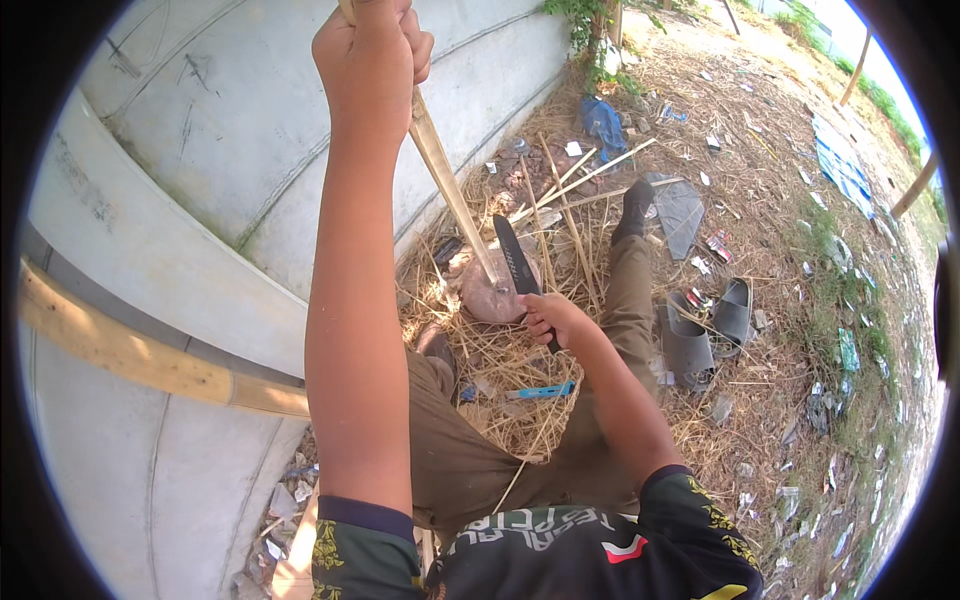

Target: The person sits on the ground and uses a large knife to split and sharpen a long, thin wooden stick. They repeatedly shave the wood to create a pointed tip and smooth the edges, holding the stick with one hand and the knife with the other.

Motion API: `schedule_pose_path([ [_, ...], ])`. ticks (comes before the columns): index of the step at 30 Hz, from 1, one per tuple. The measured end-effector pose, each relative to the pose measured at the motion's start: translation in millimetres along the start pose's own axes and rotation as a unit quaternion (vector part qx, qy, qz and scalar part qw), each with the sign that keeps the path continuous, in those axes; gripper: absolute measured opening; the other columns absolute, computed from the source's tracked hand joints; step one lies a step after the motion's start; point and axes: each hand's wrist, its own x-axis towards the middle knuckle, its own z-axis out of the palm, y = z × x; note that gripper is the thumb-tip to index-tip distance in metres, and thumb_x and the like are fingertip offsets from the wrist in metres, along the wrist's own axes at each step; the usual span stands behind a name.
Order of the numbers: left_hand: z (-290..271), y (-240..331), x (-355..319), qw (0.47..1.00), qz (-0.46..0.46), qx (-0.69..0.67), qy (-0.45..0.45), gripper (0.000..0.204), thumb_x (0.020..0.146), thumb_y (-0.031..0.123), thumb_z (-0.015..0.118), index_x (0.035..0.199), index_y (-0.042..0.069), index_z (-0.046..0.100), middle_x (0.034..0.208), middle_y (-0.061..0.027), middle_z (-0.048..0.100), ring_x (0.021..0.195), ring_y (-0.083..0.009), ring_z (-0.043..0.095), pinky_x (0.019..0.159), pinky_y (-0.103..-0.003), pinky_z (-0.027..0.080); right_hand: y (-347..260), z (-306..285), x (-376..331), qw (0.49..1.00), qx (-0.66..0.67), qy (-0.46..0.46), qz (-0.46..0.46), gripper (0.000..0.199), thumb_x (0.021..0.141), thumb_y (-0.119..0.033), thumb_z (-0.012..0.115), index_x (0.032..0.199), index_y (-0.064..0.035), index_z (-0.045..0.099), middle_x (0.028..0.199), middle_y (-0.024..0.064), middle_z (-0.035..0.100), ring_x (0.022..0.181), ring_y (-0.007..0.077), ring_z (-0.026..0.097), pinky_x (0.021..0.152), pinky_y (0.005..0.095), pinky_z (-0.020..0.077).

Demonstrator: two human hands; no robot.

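Observation:
My left hand is raised high at the top of the view, its fingers wrapped round a long pale wooden pole. The pole slants down, and its lower end meets a round, flat-topped block on the ground between my legs. My right hand grips the handle of a knife with a broad black blade. The blade points away from me, close beside the pole's lower end; whether it touches the pole I cannot tell. Several thin split sticks lie just beyond the block.
A pale curved wall rises on the left, with a wooden rail along it. Straw covers the ground, holding a blue strip-shaped object. Grey slippers lie right of my leg. Litter and a blue-white sheet spread farther right.

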Motion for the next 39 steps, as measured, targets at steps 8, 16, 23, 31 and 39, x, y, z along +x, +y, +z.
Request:
schedule_pose_path([
  [8,-11.3,-4.8,8.0,0.998,0.036,0.056,0.017,0.06,0.098,0.064,0.049,0.063,0.018,0.033,0.05,0.0068,0.025,0.037,-0.0066,0.024,0.036,-0.025,0.018,-202.4,97.7,-192.2,0.638,0.043,0.159,-0.752,0.034,0.097,-0.024,0.058,0.071,-0.0063,0.046,0.059,0.0027,0.047,0.05,0.0123,0.045,0.048,0.0291,0.038],
  [16,14.9,-18.6,4.3,0.998,0.017,0.055,0.0,0.06,0.097,0.066,0.049,0.064,0.018,0.033,0.049,0.0069,0.024,0.037,-0.0059,0.024,0.035,-0.025,0.018,53.7,-3.2,55.0,0.864,-0.413,0.224,-0.18,0.038,0.09,-0.027,0.059,0.085,0.0104,0.062,0.075,0.0235,0.065,0.068,0.033,0.064,0.066,0.0454,0.05],
  [23,-2.1,4.1,1.3,0.998,0.011,0.057,-0.029,0.062,0.095,0.069,0.049,0.063,0.02,0.027,0.051,0.0076,0.02,0.039,-0.006,0.018,0.036,-0.026,0.014,29.9,21.7,33.6,0.986,0.114,-0.097,0.072,0.023,0.092,-0.023,0.058,0.083,-0.0134,0.04,0.056,-0.0052,0.031,0.04,0.0074,0.028,0.036,0.0266,0.0177],
  [31,-14.8,-17.0,0.6,0.986,0.044,0.126,0.097,0.057,0.099,0.062,0.05,0.064,0.02,0.033,0.051,0.0071,0.026,0.04,-0.0065,0.024,0.037,-0.025,0.019,-93.2,69.1,-77.1,0.868,-0.171,0.14,-0.444,0.026,0.097,-0.02,0.063,0.081,-0.0093,0.046,0.056,-0.0063,0.04,0.04,0.0048,0.036,0.035,0.0242,0.0269],
  [39,-7.7,-16.4,9.9,0.992,0.024,0.084,0.092,0.055,0.101,0.058,0.05,0.064,0.02,0.035,0.051,0.0067,0.026,0.04,-0.0064,0.024,0.036,-0.025,0.019,-123.5,91.1,-88.6,0.614,0.12,0.154,-0.764,0.021,0.093,-0.013,0.05,0.074,-0.009,0.041,0.058,0.0008,0.04,0.046,0.0124,0.037,0.046,0.0307,0.0318],
])
